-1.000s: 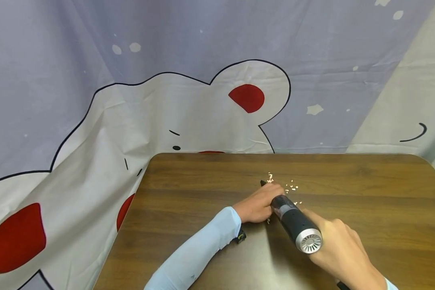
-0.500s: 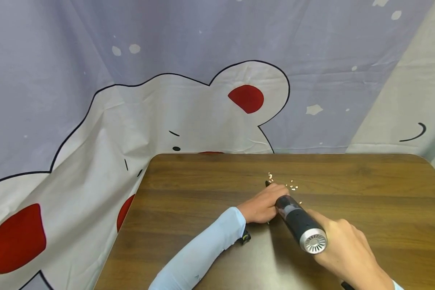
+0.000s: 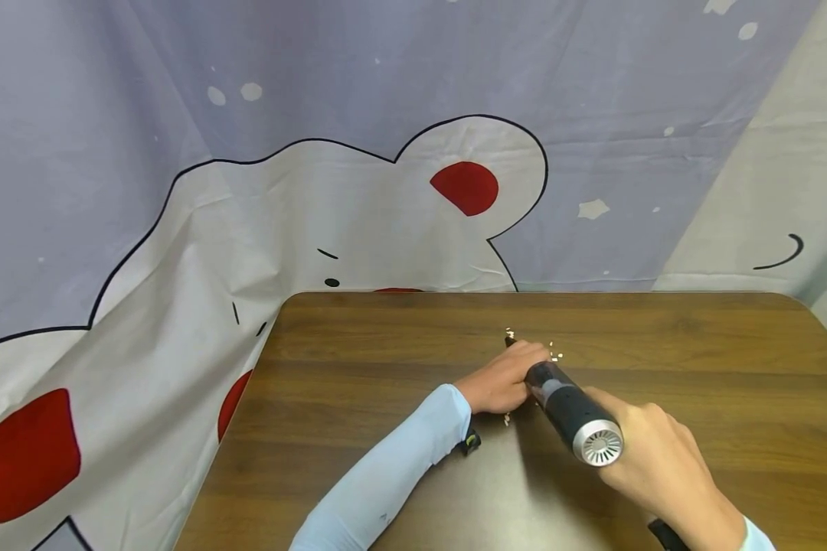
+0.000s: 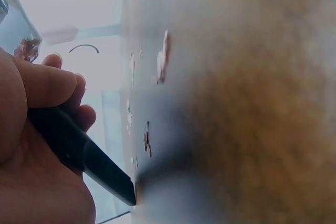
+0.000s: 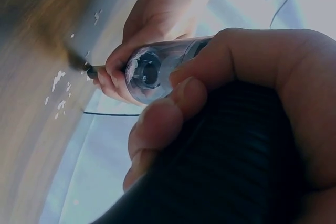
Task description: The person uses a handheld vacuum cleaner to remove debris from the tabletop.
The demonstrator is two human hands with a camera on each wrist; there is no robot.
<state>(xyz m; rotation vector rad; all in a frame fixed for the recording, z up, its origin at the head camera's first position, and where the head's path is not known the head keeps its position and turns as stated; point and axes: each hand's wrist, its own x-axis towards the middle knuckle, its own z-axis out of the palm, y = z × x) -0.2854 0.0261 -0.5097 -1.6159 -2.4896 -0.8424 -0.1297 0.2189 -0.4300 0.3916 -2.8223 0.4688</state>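
Note:
A black handheld vacuum cleaner [image 3: 572, 413] with a silver vented end slants over the table, and my right hand [image 3: 661, 455] grips its ribbed handle [image 5: 236, 156]. At its front, my left hand [image 3: 503, 379] holds a slim black nozzle [image 4: 102, 163], fingers curled round it. The nozzle's tip meets the tabletop or lies very close to it. Some pale scraps show inside the clear dust cup [image 5: 163, 66]. Small white flakes, perhaps paper scraps [image 5: 58, 81], lie scattered around the tip.
The brown wood-grain table [image 3: 696, 398] has rounded far corners. Behind it hangs a cartoon-printed curtain [image 3: 358, 222]. More flakes [image 3: 506, 418] lie on the near side of the left hand. A dark strap [image 3: 470, 441] shows under the left wrist.
Both hands and the vacuum cleaner have moved a little to the right and slightly away from me. Flakes seen right of the vacuum cleaner's front earlier no longer show.

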